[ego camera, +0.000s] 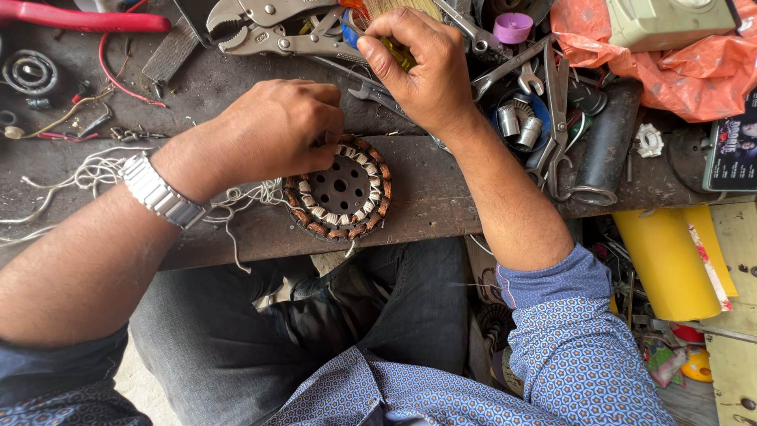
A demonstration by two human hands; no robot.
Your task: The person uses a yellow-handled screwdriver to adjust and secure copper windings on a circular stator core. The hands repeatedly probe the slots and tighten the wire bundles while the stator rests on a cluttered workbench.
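On the desk (441,197) edge, the left hand (268,130) pinches the wound stator (339,189) rim closed-fingered while the right hand (422,67) curls around a small yellow-green item; steadying the stator firmly seems wise.

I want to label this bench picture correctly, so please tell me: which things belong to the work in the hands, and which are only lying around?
In the work:
- round motor stator with copper windings, touched by the left hand
- white thread beside it
- yellow-handled tool under the right hand

Lying about:
- locking pliers
- spanners
- orange plastic bag
- yellow roll
- bearing
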